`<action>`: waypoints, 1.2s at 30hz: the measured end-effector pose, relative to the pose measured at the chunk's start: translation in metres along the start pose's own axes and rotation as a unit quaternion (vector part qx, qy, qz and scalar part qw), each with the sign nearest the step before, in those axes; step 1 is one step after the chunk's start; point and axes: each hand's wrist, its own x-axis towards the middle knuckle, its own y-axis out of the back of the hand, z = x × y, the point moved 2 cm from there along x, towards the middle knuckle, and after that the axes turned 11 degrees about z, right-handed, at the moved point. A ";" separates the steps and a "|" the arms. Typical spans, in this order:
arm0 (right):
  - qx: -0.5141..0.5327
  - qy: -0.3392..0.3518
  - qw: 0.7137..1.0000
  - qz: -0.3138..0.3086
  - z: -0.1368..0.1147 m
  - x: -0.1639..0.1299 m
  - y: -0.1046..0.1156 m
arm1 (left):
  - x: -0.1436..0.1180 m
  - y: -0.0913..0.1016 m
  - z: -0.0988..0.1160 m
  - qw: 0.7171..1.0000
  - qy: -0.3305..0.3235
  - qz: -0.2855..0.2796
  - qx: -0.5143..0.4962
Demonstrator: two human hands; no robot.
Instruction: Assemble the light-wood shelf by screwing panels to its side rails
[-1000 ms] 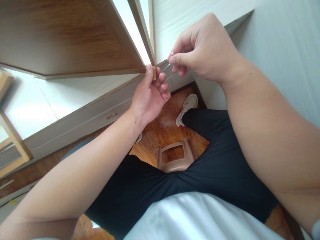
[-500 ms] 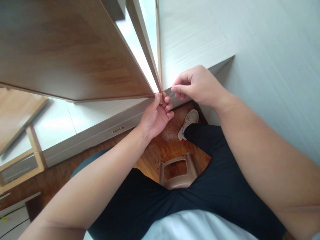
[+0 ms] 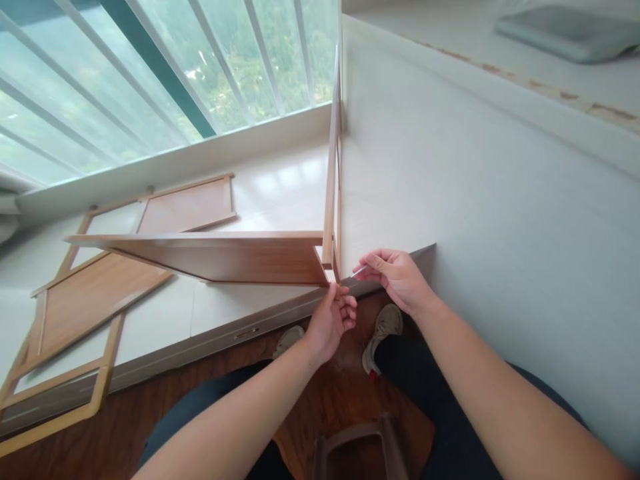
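A wooden panel [image 3: 260,261] stands on its edge on the white ledge and meets an upright wooden frame [image 3: 330,200] at a corner. At the lower end of that corner, my left hand [image 3: 330,325] pinches the wooden frame between thumb and index finger, the other fingers curled loosely. Just to the right, my right hand [image 3: 394,277] is closed on a thin metal rod [image 3: 358,271], whose tip points toward the corner. The rod's exact kind is too small to make out. A small gap separates its tip from the wood.
More wooden frame pieces with panels [image 3: 185,203] lie on the white ledge [image 3: 210,310] at left. A barred window [image 3: 240,60] is behind. A white wall [image 3: 480,200] rises at right. Below, a brown plastic stool [image 3: 355,437] stands between my legs on the wood floor.
My view has tilted up, bringing the window and more of the ledge into sight. Both hands appear lower in the picture. My left hand stays at the frame's corner; the right keeps the rod.
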 end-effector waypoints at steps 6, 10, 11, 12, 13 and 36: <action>0.056 -0.030 0.998 -0.002 0.001 -0.006 -0.004 | -0.005 0.008 -0.005 0.995 -0.037 0.040 0.081; 0.096 -0.033 0.995 0.008 0.000 -0.006 -0.006 | -0.008 0.010 0.001 0.988 -0.089 0.053 0.117; 0.096 -0.029 0.995 0.009 -0.001 -0.006 -0.006 | -0.009 0.010 0.003 0.987 -0.093 0.058 0.119; 0.094 -0.023 0.995 0.010 -0.001 -0.007 -0.006 | -0.010 0.010 0.004 0.986 -0.094 0.062 0.119; 0.092 -0.016 0.996 0.012 -0.002 -0.007 -0.006 | -0.010 0.010 0.005 0.986 -0.094 0.067 0.117; -0.190 0.051 0.980 -0.013 0.001 -0.023 0.004 | -0.028 0.014 0.008 0.984 -0.093 0.076 0.128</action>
